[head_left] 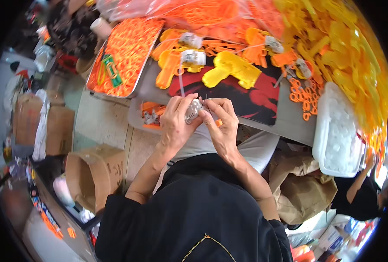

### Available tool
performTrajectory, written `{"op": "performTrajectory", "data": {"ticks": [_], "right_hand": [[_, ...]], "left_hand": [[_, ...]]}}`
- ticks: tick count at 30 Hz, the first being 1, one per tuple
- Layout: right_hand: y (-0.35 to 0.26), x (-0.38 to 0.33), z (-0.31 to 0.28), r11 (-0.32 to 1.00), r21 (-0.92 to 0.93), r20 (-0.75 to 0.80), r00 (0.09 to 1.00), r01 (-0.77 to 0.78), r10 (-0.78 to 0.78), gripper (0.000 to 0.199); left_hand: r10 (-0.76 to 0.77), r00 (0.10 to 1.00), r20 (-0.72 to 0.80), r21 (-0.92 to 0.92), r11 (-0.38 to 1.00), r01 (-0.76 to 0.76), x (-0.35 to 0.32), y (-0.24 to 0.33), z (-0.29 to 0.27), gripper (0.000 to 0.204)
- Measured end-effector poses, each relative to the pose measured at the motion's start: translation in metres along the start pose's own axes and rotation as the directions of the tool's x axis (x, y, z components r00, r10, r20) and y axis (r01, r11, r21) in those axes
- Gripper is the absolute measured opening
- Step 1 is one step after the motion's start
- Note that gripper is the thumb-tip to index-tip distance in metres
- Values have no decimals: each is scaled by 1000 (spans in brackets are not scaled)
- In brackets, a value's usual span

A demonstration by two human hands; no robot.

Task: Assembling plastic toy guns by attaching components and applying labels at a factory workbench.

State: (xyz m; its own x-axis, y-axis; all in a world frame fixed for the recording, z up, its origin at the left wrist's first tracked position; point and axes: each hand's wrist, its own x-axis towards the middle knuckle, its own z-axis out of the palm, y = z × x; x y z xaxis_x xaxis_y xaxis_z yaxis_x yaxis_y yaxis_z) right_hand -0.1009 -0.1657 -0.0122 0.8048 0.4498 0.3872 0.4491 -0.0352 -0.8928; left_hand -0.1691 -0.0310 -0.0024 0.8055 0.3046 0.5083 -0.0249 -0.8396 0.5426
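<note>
Above my lap, my left hand (175,122) is closed around a small whitish plastic part (193,111) with several holes or bumps on its face. The fingers of my right hand (223,131) pinch at its right edge, where a thin dark wire or tool tip (205,99) shows; which it is I cannot tell. A small orange piece (219,122) sits against my right fingers. Just beyond, on a black and red mat (263,102), lies a yellow toy gun shell (229,70). Left of it is an orange toy gun shell (170,72) with a clear whitish part (193,57) on it.
A metal tray (137,83) of small orange parts stands left, with green-handled cutters (111,70) on top. Yellow shells (333,39) are heaped right, above a white bin (322,144) of clear parts. Cardboard boxes (100,168) stand left; another person's arm (357,183) shows far right.
</note>
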Motion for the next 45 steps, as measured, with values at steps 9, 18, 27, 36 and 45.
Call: {"op": "performTrajectory", "data": {"ticks": [9, 18, 27, 36, 45], "right_hand": [[-23, 45, -85, 802, 510, 397, 912, -313, 103, 13], [-61, 80, -123, 569, 725, 510, 858, -389, -63, 18], [-52, 64, -171, 738, 671, 25, 997, -69, 71, 11], [1, 105, -161, 937, -256, 300, 902, -237, 310, 22], [80, 93, -123, 922, -79, 145, 911, -378, 386, 20]], "left_hand": [[121, 959, 256, -456, 890, 9, 62, 54, -44, 67], [461, 882, 101, -719, 646, -256, 140, 89, -45, 16], [347, 919, 186, -83, 938, -337, 194, 18, 44, 33], [344, 885, 312, 249, 870, -426, 163, -40, 81, 40], [-173, 889, 423, -674, 595, 437, 109, -11, 113, 38]]}}
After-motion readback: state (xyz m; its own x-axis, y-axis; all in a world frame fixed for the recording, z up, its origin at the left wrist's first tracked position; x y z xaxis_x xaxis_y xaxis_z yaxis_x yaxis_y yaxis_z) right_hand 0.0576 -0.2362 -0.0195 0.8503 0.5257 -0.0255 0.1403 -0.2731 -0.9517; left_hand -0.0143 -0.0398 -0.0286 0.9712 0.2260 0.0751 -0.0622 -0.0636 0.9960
